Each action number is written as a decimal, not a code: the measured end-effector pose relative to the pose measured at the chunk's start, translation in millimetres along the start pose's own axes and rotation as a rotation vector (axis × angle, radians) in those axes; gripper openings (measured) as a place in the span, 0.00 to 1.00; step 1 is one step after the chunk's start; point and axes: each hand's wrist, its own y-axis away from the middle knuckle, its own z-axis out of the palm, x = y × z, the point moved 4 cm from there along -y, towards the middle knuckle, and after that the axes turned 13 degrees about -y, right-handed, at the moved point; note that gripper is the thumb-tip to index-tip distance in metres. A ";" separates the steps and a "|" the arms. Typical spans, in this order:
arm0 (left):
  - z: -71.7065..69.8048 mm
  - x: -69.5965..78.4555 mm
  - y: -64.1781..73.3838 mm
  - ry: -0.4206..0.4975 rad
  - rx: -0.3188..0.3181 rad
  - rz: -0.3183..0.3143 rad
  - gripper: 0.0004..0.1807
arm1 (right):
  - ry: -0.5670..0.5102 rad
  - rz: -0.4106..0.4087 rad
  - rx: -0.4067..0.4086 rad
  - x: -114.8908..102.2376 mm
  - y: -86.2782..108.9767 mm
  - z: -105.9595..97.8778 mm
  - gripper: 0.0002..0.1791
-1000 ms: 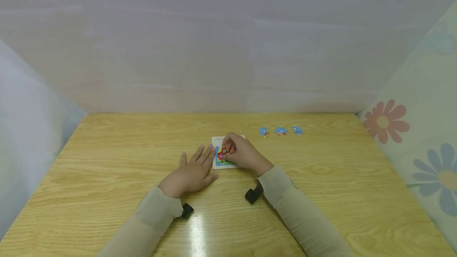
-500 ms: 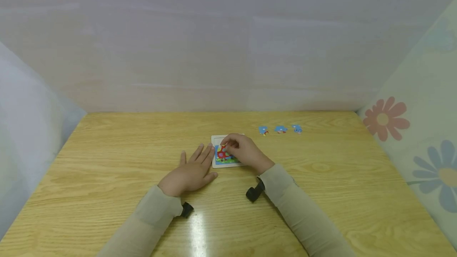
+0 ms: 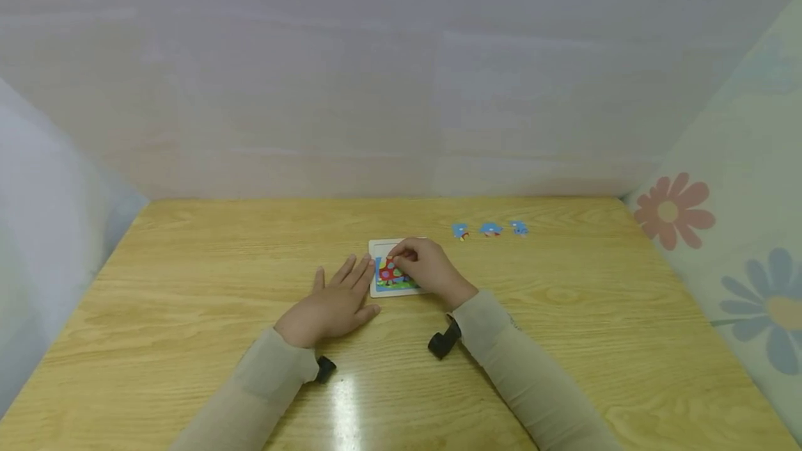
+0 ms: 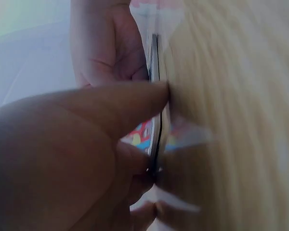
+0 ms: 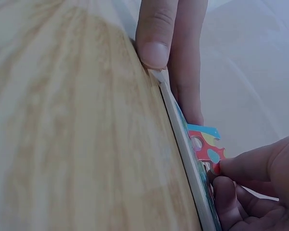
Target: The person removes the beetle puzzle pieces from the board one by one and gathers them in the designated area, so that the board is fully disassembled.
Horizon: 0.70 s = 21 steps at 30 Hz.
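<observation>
A jigsaw puzzle board (image 3: 374, 289) with a pale frame lies on the table, colourful pieces filling its lower part. My right hand (image 3: 432, 271) is over its right side. Thumb and fingers pinch the edge of a red puzzle piece (image 5: 207, 144) with coloured spots and a blue edge, which stands tilted up from the board in the right wrist view. My left hand (image 3: 328, 308) lies spread on the table, fingertips at the board's left edge. In the left wrist view, the left thumb (image 4: 135, 103) extends along the board's edge. The right hand hides the board's right part.
Three loose blue puzzle pieces (image 3: 460, 230) lie in a row on the wooden table (image 3: 250, 242), behind and right of the board. A pale wall (image 3: 388, 89) rises at the back edge. A flower-printed panel (image 3: 752, 228) stands on the right.
The red piece in my right hand has turned and come down over the board, showing more of its spotted face. My left hand stays in place.
</observation>
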 end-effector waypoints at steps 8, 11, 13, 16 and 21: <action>-9.0 8.8 15.7 -0.034 0.038 -0.015 0.45 | -0.028 0.017 -0.003 2.5 0.6 0.8 0.08; -13.4 18.7 20.7 -0.053 0.036 -0.011 0.45 | -0.025 0.013 0.008 1.2 1.0 -0.3 0.07; -14.9 24.6 23.7 -0.071 0.029 -0.005 0.44 | -0.027 0.008 0.012 1.2 1.1 -0.7 0.07; -15.1 30.4 26.9 -0.080 0.022 -0.005 0.43 | -0.032 0.001 0.012 1.4 0.8 -0.5 0.08; -12.0 33.4 27.1 -0.076 0.017 -0.019 0.43 | -0.037 0.000 0.022 3.0 -0.6 0.0 0.07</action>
